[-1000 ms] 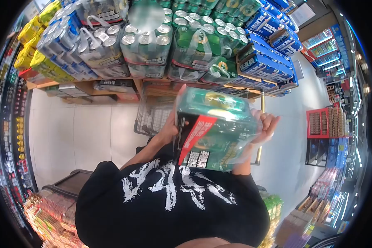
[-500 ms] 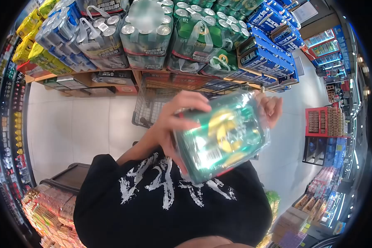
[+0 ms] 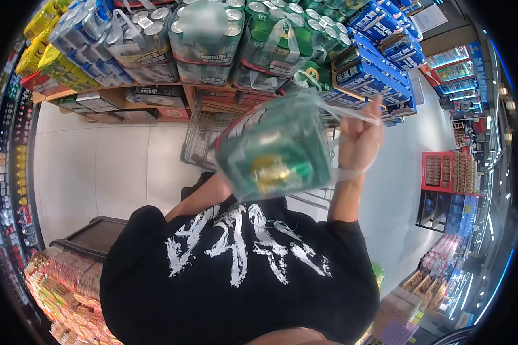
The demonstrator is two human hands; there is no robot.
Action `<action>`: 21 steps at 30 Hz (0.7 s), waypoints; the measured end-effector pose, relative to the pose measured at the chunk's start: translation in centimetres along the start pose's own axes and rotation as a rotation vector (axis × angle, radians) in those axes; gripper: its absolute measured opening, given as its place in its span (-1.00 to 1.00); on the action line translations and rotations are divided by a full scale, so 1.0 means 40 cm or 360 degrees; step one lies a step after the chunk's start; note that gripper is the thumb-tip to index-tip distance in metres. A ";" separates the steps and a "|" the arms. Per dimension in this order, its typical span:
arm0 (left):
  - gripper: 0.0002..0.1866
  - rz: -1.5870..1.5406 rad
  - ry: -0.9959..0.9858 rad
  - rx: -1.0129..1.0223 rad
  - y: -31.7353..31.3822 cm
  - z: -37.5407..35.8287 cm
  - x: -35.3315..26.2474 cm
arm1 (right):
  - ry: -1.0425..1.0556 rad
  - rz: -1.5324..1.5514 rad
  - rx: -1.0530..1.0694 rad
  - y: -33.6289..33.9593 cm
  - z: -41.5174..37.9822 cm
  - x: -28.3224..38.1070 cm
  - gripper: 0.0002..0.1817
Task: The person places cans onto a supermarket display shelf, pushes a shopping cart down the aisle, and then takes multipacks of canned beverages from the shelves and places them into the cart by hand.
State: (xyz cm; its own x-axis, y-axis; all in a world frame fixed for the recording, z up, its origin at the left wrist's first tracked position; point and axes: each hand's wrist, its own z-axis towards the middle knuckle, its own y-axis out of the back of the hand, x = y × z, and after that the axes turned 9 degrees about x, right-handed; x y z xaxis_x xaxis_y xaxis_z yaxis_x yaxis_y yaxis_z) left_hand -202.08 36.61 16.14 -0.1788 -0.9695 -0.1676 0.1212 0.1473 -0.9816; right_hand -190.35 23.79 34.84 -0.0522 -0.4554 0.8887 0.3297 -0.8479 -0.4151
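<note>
Across the aisle, a pale tiled floor spreads to both sides, and a long wooden shelf runs along its far edge. The shelf carries wrapped multipacks of green cans, with blue cartons to their right and yellow packs at the far left. Nearest the camera is the person's black shirt, marked with broad white brush strokes. At the lower left, bright wrapped goods sit beside a brown-topped stand. A red display rack stands well apart on the right.

A wire cart shows between the shirt and the shelf, partly hidden by the green can pack. This pack is held up in front of the chest, tilted, its clear wrap slightly blurred. A reddish band with white lettering crosses its upper left side, and a golden emblem marks the face toward the camera.

The right grip is partly closed, fingers raised and bent, with the pack's clear carrying strap looped around it. The left grip is mostly hidden behind the pack's lower left corner; how far open it is, I cannot tell.
</note>
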 end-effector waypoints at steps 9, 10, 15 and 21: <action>-0.27 -0.0118 -0.0138 -0.0193 0.066 0.000 0.032 | -0.0363 -0.0318 0.0415 -0.032 -0.038 -0.014 -0.44; -0.27 -0.0134 -0.0147 -0.0212 0.068 0.000 0.039 | -0.0380 -0.0255 0.0439 -0.033 -0.036 -0.009 -0.45; -0.29 -0.0175 -0.0154 -0.0222 0.094 0.016 0.035 | -0.0428 0.0013 0.0103 -0.067 -0.022 -0.009 -0.53; -0.29 -0.0177 -0.0172 -0.0147 0.114 0.031 -0.006 | -0.0557 0.0452 -0.0150 0.080 0.032 -0.146 -0.63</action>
State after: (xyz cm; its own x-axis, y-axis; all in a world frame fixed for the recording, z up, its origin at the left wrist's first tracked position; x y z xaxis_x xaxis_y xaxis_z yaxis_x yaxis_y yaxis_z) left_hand -200.28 37.26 11.82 -0.0793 -0.9955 -0.0517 0.0152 0.0506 -0.9986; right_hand -187.79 24.06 28.56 0.3545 -0.5682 0.7426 0.1968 -0.7311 -0.6533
